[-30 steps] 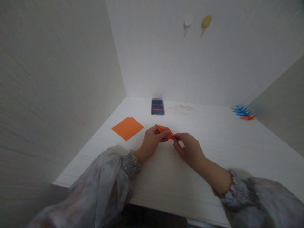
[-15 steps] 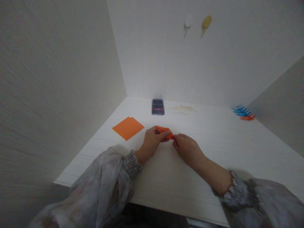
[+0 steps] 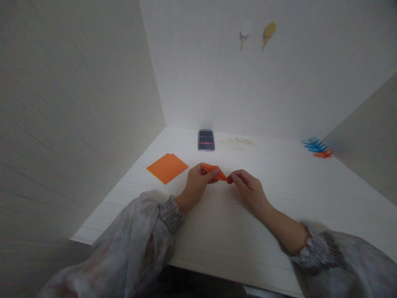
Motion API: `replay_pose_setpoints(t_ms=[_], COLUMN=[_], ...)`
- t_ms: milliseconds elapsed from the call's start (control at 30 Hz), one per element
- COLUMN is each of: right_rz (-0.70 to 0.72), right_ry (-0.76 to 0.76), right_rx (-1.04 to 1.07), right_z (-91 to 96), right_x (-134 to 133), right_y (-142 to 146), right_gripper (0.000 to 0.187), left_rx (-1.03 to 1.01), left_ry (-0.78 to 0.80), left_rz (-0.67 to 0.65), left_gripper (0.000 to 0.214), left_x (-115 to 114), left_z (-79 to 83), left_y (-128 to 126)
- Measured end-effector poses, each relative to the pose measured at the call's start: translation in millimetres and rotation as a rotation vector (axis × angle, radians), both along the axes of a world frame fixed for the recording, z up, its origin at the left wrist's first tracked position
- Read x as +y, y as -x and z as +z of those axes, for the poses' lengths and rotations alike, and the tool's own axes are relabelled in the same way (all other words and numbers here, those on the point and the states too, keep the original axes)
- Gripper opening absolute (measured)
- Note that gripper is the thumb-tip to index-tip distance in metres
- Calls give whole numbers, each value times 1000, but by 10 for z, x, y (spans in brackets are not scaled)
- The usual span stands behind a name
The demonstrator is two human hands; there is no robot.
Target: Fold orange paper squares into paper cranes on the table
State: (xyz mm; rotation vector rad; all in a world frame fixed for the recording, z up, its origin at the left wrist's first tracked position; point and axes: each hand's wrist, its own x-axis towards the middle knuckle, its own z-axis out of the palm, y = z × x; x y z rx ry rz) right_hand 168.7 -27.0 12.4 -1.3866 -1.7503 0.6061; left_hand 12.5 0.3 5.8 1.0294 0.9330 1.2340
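A folded orange paper piece (image 3: pixel 213 170) lies low over the white table (image 3: pixel 279 198), held between both hands. My left hand (image 3: pixel 197 186) pinches its left part, thumb on top. My right hand (image 3: pixel 249 190) pinches the right tip with closed fingers. Both wrists wear grey gathered sleeves.
A stack of flat orange paper squares (image 3: pixel 167 167) lies to the left. A dark phone (image 3: pixel 206 140) sits near the back wall. Several folded blue and orange paper pieces (image 3: pixel 318 147) lie at the back right. Walls close in on three sides.
My right hand has shifted slightly right and up along the paper's tip. The folded piece sits a little higher. My left hand has hardly moved.
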Motion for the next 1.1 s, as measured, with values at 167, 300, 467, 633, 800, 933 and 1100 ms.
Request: replay_pose_setpoints(t_ms=[167,300,467,633,800,933,1100], right_rz=[65,76,124,176,198,201,187], right_ry=[114,215,265,280,317,358,338], right_rx=[305,306,352,359,439,555,570], right_z=[-78,-106,-105,-119,-146,-123,-87], right_x=[58,45,44,65,76,61,51], right_y=[19,41,37,13,4,4,-19], right_gripper=[20,23,23,20,16,11,12], left_rx=[0,5,26,20,1,-13,-10], left_ry=[-16,-33,-24,27,47,65,52], left_rz=[-26,-40,-52,-63,-62,-17,-7], left_gripper=[23,23,24,24,23,22,21], left_x=[-13,-25,-29,-19,-11,-7,-3], left_z=[-5,7,4,4,0,5,10], left_y=[4,5,8,0,-3,8,12])
